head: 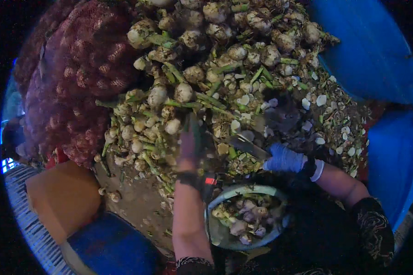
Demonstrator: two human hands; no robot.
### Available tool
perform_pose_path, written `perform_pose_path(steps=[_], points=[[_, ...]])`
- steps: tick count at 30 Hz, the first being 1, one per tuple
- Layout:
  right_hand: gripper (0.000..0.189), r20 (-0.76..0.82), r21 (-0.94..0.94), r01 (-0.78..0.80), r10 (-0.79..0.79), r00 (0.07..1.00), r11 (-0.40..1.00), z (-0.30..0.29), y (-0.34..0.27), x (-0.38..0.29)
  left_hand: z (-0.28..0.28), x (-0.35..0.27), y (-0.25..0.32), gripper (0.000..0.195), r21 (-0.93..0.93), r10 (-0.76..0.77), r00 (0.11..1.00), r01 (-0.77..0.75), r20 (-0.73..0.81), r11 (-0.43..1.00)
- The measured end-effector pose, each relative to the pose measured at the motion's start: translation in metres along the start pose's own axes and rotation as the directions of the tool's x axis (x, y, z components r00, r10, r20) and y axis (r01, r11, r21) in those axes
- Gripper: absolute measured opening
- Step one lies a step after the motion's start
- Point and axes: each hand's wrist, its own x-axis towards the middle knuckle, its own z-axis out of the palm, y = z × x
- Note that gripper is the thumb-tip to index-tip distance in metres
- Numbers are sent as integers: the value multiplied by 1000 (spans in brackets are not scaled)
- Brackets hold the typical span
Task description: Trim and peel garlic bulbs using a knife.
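My left hand [191, 142], in a dark glove and blurred by motion, reaches into a heap of garlic bulbs [183, 92] with cut green stalks. Whether its fingers hold a bulb cannot be made out. My right hand [285, 158], wearing a blue glove, grips a knife [249, 147]; the handle is hidden in the fist and the blade points left over the trimmings. Below my hands stands a pale bucket [261, 189] holding several trimmed garlic bulbs [239, 227].
Red mesh sacks [79, 79] full of bulbs rise at the left. Blue plastic sheets or panels [368, 51] border the right. Sliced white root ends [321, 100] litter the right side. A brown box-like object [65, 199] and a blue rounded object [113, 244] sit lower left.
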Motion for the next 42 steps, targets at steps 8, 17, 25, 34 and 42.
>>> perform_pose_path(steps=[8,17,25,34,42], points=[[27,-130,-174,27,-50,990,984,-6,-2,-2,-32,-8,-96,38,214,90,986,-58,-144,975],[25,-126,-576,428,-593,796,697,-5,-47,-14,13,-128,-4,48,-366,67,974,17,216,931],[31,85,-679,500,-619,781,537,4,-69,-31,25,-168,-2,41,-553,118,953,59,278,831],[33,86,-658,539,-659,747,526,7,-69,-43,26,-177,2,33,-659,95,930,177,355,731],[32,-79,-654,402,-586,806,641,13,-2,-7,26,-191,11,28,-276,169,838,-23,518,961]])
